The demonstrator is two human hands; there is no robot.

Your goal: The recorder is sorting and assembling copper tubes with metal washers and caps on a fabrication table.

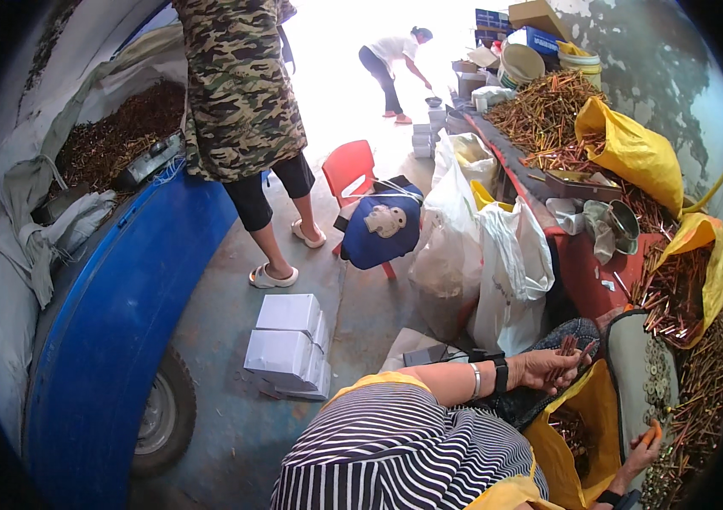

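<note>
My left hand (547, 369), with a bangle and a dark band at its wrist, is closed round a bundle of thin copper-coloured bolts (567, 347). Lower right, my right hand (638, 454) wears orange finger covers. Its fingertips are pinched together beside small round metal pieces that look like washers (657, 374); whatever they hold is too small to make out. These pieces lie on a grey surface (629, 357). Between my arms gapes a yellow sack (595, 408) with more bolts inside. A long heap of loose bolts (710, 408) runs along the right.
White sacks (510, 272) stand ahead, near a red chair (348, 170) with a blue bag. White boxes (285, 344) are stacked on the floor. A blue vehicle (132, 323) fills the left, where a person (238, 93) stands. Another person (391, 64) bends in the bright doorway.
</note>
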